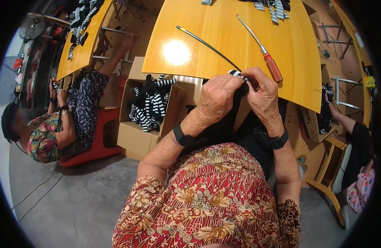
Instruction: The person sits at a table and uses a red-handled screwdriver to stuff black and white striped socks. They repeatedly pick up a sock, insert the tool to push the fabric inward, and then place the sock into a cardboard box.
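Both my hands meet at the table's near edge, pinching a small black-and-white striped fabric piece (236, 73). My left hand (218, 96) grips it from the left, fingers closed. From the other side, the thumb and bent fingers of my right hand (262, 91) press on it. A thin black rod (207, 47) with a pale band near its far tip slants across the table to my fingers; whether it goes into the fabric is hidden. Right of it lies a screwdriver (271, 62) with a red handle, its long shaft pointing away from me.
An open cardboard box (134, 138) of striped black-and-white fabric pieces (151, 103) stands left of my knees. More striped pieces (277, 10) lie at the yellow table's (190, 25) far edge. Co-workers sit left, on a red chair (95, 140), and right, beside a wooden chair (329, 190).
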Motion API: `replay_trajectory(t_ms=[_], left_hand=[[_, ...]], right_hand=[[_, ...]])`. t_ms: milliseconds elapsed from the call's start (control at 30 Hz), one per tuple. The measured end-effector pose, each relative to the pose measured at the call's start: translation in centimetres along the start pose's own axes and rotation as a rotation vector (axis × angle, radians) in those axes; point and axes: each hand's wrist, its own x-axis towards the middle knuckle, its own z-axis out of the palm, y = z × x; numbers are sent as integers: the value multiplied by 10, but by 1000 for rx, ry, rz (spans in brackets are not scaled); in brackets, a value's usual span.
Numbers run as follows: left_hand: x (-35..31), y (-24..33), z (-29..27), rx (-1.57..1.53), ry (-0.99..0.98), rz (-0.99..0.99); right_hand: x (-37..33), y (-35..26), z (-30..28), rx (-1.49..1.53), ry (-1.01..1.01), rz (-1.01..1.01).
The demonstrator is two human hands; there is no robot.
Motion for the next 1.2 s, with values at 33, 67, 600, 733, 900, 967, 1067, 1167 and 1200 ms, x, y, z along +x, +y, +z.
replay_trajectory(t_ms=[33,67,600,733,900,967,1067,1167,1200], left_hand=[[-1,0,3,-93,28,-127],[-4,4,4,-187,55,-253],[-2,-18,-9,-1424,14,-1014],[0,-20,-13,-1545,114,-1052],[16,-9,-14,-1536,223,-1064],[16,-15,-11,-1478,216,-1071],[4,-30,-1,-1431,192,-989],[6,-25,0,-1360,161,-1067],[8,-23,-2,-1362,175,-1063]], right_hand=[[-1,-1,1,98,35,29],[-2,1,4,197,70,57],[0,-2,-8,119,74,18],[31,-76,-19,57,81,-282],[50,-75,-29,113,-33,-485],[46,-60,-33,-35,-42,-389],[25,-44,-26,-7,-98,-232],[16,-34,-20,-138,-71,-259],[16,-33,-17,-174,-54,-285]])
